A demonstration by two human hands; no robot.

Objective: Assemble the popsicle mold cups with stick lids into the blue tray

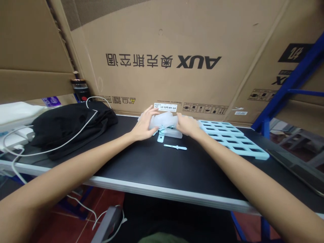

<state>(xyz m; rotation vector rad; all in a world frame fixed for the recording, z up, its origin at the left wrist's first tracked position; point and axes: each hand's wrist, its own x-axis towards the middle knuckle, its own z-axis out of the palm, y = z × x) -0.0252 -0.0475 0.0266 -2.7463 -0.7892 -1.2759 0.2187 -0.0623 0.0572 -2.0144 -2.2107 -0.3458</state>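
At the back of the black table, several frosted, translucent plastic pieces (164, 119) lie heaped together between my hands. My left hand (144, 125) is against the heap's left side, its fingers stretched and the thumb apart. On the other side, my right hand (187, 125) has its fingers curled round the end of a frosted piece; its fingertips are partly hidden. Small light-blue plastic parts (160, 137) stick out from under the heap. A slim light-blue strip (175, 147) lies alone on the table just in front.
A light-blue plastic grid rack (249, 148) lies to the right, beside a dark flat panel (296, 168). A large cardboard box (162, 33) stands behind the table (141, 165). Black cloth (68, 128), a white cable (78, 133) and a dark bottle (81, 90) are on the left.
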